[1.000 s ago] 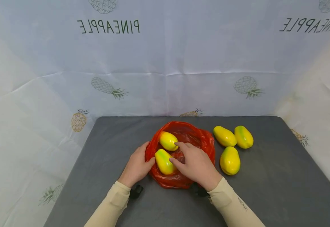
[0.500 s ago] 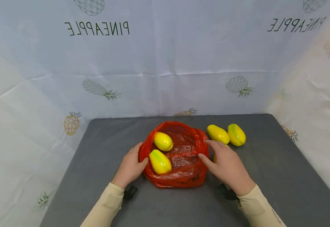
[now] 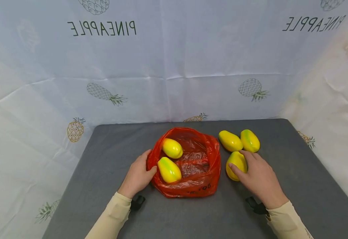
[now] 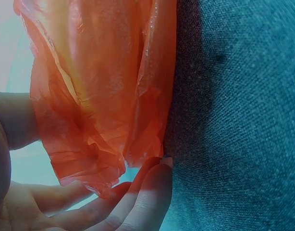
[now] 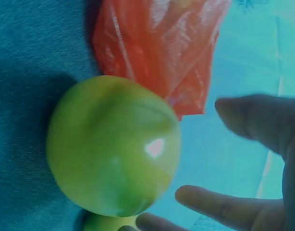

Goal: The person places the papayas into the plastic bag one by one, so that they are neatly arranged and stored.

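Note:
A red plastic bag (image 3: pixel 188 186) stands with its mouth spread on the table. Two yellow-green papayas lie in its left part, the rear papaya (image 3: pixel 172 148) and the front papaya (image 3: pixel 169 170). My left hand (image 3: pixel 136 176) holds the bag's left rim, thumb at the mouth and fingers along the outside; the left wrist view shows the film between them. Right of the bag, my right hand (image 3: pixel 259 174) is over a loose papaya (image 3: pixel 233 166), thumb and fingers spread about it. In the right wrist view the fingertips appear apart from this papaya (image 5: pixel 111 149).
Behind the right hand lie two more papayas, one on the left (image 3: pixel 230 141) and one on the right (image 3: pixel 250 141), close together. The dark grey table (image 3: pixel 174 219) ends at a pineapple-print cloth (image 3: pixel 174 96) hanging behind.
My right hand has moved right, out of the bag, past its right rim and over to the nearest loose papaya. The left hand stays at the bag's left rim. The head view has shifted slightly.

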The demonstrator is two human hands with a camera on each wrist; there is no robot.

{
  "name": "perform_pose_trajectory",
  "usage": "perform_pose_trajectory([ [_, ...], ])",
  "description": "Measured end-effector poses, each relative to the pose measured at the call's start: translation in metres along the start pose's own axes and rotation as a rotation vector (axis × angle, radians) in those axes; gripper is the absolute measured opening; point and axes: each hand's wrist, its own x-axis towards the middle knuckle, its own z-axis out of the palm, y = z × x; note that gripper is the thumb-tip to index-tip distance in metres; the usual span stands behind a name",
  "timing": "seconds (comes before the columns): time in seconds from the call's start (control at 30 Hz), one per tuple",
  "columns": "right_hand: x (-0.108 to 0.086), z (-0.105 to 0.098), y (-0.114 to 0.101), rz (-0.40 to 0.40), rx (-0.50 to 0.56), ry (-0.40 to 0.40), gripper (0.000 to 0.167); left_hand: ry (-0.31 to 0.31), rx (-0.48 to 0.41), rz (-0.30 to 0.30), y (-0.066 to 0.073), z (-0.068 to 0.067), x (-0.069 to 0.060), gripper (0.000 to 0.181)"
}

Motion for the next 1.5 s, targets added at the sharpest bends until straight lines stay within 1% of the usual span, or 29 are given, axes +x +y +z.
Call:
perform_pose_trajectory([
  [0.13,0.003,0.005,0.004,0.033,-0.006,-0.039,0.088,0.001,-0.001,-0.004,0.000,0.000,-0.001,0.074],
  [0.23,0.004,0.010,0.005,0.049,-0.007,-0.047,0.090,0.004,-0.002,-0.004,0.001,0.001,-0.001,0.074],
  [0.47,0.003,0.015,0.008,0.047,-0.019,-0.020,0.084,0.003,-0.005,0.010,0.001,0.003,-0.002,0.073],
  [0.63,0.003,0.015,0.010,0.044,-0.023,-0.017,0.082,0.007,0.011,0.028,0.001,0.004,-0.001,0.072],
  [0.8,0.004,0.016,0.012,0.031,-0.019,-0.011,0.079,0.010,0.012,0.030,0.001,0.004,-0.001,0.072],
  [1.1,0.005,0.015,0.011,0.041,0.006,-0.036,0.075,0.017,0.002,0.036,0.000,0.003,-0.002,0.072],
  [1.27,0.004,0.013,0.010,0.043,0.016,-0.048,0.076,0.015,0.000,0.039,-0.001,0.001,-0.002,0.071],
  [1.5,0.003,0.004,0.005,0.022,0.016,-0.036,0.077,0.005,0.002,0.030,-0.001,0.001,-0.001,0.071],
])
